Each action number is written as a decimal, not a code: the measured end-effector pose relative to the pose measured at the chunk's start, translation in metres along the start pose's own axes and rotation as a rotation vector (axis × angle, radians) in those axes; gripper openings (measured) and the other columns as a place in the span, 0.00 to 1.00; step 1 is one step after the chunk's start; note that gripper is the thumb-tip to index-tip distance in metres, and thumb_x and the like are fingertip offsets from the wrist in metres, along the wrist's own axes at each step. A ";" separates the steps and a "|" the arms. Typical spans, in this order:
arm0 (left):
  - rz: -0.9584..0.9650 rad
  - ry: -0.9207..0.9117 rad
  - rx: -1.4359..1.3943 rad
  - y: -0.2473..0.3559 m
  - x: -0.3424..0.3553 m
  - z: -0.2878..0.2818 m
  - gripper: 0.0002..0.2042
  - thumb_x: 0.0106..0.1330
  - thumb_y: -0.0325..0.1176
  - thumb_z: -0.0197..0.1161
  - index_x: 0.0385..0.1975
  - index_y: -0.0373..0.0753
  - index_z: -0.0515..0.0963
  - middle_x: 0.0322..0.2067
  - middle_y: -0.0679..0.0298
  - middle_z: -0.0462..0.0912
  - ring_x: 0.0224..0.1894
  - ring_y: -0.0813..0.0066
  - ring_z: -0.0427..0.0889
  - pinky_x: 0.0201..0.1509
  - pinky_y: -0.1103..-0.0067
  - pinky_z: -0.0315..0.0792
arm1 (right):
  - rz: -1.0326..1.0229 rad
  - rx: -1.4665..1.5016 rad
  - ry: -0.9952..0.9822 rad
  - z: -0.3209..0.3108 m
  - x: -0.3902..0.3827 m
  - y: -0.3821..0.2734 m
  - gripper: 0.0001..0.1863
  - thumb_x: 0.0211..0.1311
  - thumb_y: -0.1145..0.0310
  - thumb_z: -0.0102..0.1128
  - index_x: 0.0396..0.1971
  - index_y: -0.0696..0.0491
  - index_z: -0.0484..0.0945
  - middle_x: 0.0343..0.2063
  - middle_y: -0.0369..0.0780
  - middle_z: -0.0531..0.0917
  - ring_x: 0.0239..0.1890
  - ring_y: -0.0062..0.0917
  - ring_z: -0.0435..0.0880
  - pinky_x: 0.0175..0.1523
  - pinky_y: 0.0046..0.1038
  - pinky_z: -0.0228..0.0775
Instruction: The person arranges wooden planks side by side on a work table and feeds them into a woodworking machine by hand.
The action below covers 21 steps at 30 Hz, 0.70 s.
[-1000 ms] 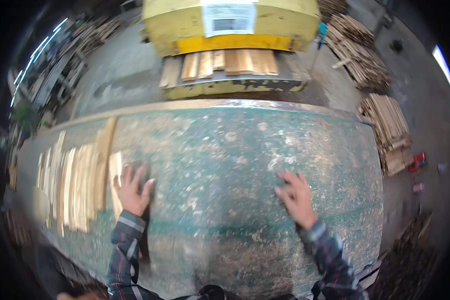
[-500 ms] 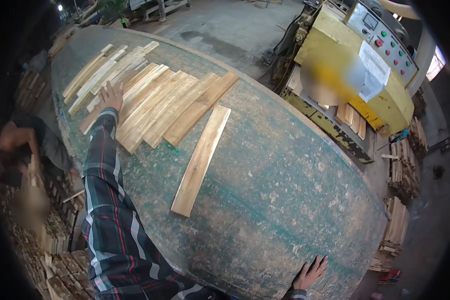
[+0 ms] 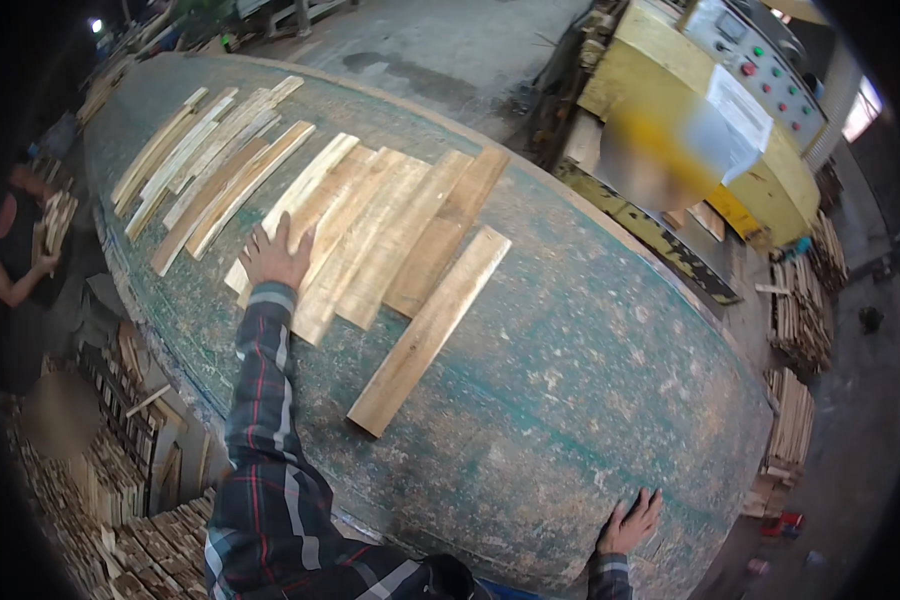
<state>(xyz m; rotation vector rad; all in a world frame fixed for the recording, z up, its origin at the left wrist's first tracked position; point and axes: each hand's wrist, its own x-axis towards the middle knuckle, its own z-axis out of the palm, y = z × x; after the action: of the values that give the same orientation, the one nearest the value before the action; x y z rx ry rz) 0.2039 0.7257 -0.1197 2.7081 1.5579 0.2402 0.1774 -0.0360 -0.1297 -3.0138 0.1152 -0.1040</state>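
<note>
My left hand (image 3: 275, 255) lies flat with fingers spread on the near ends of a row of pale wooden slats (image 3: 370, 225) laid side by side on a worn green table (image 3: 590, 390). One longer slat (image 3: 432, 328) lies apart at the right of the row, angled toward me. A second group of thin slats (image 3: 205, 165) lies farther left. My right hand (image 3: 630, 522) rests open on the table's near edge, far from any wood. Both sleeves are plaid.
A yellow machine (image 3: 690, 140) with a button panel stands behind the table. Stacks of cut slats (image 3: 795, 310) sit on the floor at right and piles of wood (image 3: 120, 480) at lower left. Another person (image 3: 20, 255) holding slats stands at the left edge.
The view has swung left toward the slats. My left hand has slid from the far slat group onto the nearer row. My right hand stays on the table edge.
</note>
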 end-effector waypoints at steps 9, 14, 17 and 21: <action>0.344 0.080 -0.075 0.099 -0.204 -0.017 0.37 0.72 0.69 0.47 0.76 0.55 0.65 0.73 0.29 0.55 0.75 0.26 0.54 0.78 0.41 0.42 | -0.089 0.189 0.034 0.005 -0.003 0.012 0.35 0.69 0.40 0.54 0.69 0.46 0.70 0.78 0.49 0.56 0.80 0.48 0.50 0.78 0.60 0.29; 0.413 0.032 -0.029 0.163 -0.335 -0.023 0.39 0.73 0.70 0.42 0.78 0.54 0.59 0.73 0.25 0.52 0.74 0.22 0.54 0.75 0.37 0.43 | -0.099 0.526 -0.170 -0.014 -0.024 -0.008 0.40 0.70 0.39 0.54 0.74 0.48 0.64 0.77 0.53 0.56 0.81 0.47 0.49 0.75 0.69 0.24; 0.494 0.005 -0.086 0.165 -0.387 -0.036 0.39 0.72 0.69 0.47 0.79 0.57 0.57 0.74 0.26 0.48 0.76 0.24 0.50 0.76 0.37 0.42 | -0.113 0.601 -0.134 -0.029 -0.074 -0.036 0.44 0.69 0.40 0.56 0.76 0.51 0.59 0.77 0.57 0.55 0.80 0.50 0.49 0.75 0.71 0.23; 0.744 0.018 -0.196 0.129 -0.425 -0.046 0.40 0.71 0.70 0.49 0.79 0.58 0.56 0.76 0.31 0.46 0.77 0.25 0.47 0.75 0.35 0.41 | 0.037 0.510 -0.052 -0.041 -0.143 -0.040 0.47 0.69 0.39 0.58 0.77 0.52 0.56 0.76 0.60 0.53 0.80 0.52 0.50 0.75 0.69 0.24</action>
<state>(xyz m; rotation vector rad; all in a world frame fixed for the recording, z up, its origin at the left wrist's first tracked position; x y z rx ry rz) 0.0989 0.2919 -0.1180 2.9781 0.4247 0.3873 0.0352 0.0096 -0.0932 -2.5020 0.1179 -0.0419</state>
